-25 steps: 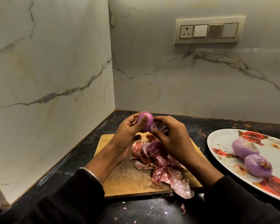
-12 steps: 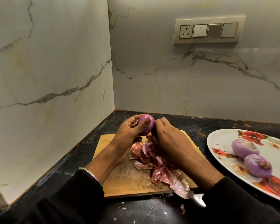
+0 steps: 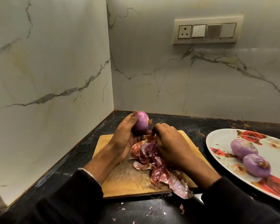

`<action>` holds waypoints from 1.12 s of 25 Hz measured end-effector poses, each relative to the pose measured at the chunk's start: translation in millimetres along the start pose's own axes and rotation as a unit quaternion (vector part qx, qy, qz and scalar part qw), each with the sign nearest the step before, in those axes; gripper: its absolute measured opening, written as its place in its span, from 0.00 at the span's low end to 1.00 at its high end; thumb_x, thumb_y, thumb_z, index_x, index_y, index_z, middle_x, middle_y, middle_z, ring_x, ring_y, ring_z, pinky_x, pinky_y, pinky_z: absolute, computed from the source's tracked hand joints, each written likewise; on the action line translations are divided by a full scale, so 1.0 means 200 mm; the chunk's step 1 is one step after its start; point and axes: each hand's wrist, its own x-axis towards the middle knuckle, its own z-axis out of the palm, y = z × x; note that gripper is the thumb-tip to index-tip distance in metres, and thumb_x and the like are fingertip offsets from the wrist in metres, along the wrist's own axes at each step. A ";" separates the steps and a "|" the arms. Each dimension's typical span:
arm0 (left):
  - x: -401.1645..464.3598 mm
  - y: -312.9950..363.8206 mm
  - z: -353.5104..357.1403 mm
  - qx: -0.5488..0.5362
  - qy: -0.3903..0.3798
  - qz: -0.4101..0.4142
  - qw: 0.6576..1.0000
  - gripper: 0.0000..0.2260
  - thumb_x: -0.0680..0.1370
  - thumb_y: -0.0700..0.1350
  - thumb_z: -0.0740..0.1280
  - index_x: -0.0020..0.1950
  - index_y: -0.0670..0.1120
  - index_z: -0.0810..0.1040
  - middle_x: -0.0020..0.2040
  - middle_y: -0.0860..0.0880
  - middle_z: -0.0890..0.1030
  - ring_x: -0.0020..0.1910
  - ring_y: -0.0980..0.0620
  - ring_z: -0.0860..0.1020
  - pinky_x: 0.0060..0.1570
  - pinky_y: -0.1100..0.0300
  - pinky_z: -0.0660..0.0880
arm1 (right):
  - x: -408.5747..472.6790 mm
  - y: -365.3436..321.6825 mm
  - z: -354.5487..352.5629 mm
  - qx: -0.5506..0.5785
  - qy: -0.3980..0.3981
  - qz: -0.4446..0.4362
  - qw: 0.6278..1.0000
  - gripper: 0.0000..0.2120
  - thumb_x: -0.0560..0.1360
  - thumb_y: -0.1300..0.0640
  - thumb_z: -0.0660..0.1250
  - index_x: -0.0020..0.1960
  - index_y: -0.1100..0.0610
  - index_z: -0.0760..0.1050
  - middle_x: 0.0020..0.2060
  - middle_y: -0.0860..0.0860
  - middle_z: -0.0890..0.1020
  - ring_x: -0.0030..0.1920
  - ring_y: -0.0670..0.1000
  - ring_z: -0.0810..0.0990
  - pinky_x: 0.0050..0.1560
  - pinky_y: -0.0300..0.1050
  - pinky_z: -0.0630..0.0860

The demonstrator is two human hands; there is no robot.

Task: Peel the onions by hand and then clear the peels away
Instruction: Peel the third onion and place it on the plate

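Observation:
My left hand [image 3: 124,138] grips a purple onion [image 3: 142,122] above the far edge of a wooden cutting board [image 3: 124,180]; its root tuft points right. My right hand [image 3: 169,144] is just right of and below the onion, fingers curled, pinching a strip of peel at the onion's lower side. A heap of reddish peels [image 3: 155,165] lies on the board under both hands, spilling over its near right corner. Two peeled onions [image 3: 243,148] [image 3: 256,165] rest on a white plate with red roses [image 3: 217,139] at the right.
The board sits on a black counter [image 3: 81,152] in a corner of marble walls. A switch panel [image 3: 207,31] is on the back wall. Small peel scraps [image 3: 182,208] litter the counter in front of the board.
My left hand has turned the onion and lifted it slightly, so its root end now faces right. My right hand has dropped lower, away from the top of the onion.

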 end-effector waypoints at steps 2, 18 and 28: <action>0.01 0.00 -0.01 0.007 0.010 -0.005 1.000 0.18 0.82 0.57 0.57 0.61 0.45 0.76 0.50 0.42 0.82 0.41 0.48 0.81 0.35 0.60 0.79 | 0.01 0.00 0.02 0.043 0.003 0.003 0.999 0.06 0.80 0.55 0.60 0.52 0.55 0.75 0.46 0.50 0.78 0.46 0.51 0.76 0.48 0.51 0.76; 0.00 -0.02 0.00 0.036 0.017 -0.040 0.998 0.26 0.81 0.63 0.53 0.56 0.43 0.78 0.42 0.42 0.82 0.32 0.52 0.79 0.30 0.63 0.76 | 0.01 -0.02 -0.01 0.210 0.075 -0.102 0.970 0.06 0.82 0.58 0.62 0.46 0.56 0.73 0.34 0.41 0.74 0.34 0.41 0.74 0.34 0.32 0.67; -0.01 0.00 0.02 -0.034 -0.031 0.020 0.999 0.19 0.76 0.54 0.63 0.64 0.46 0.76 0.60 0.39 0.77 0.52 0.41 0.76 0.47 0.50 0.78 | 0.02 -0.04 -0.02 0.380 0.048 0.022 0.924 0.11 0.83 0.56 0.59 0.44 0.59 0.72 0.32 0.50 0.75 0.33 0.47 0.72 0.35 0.45 0.71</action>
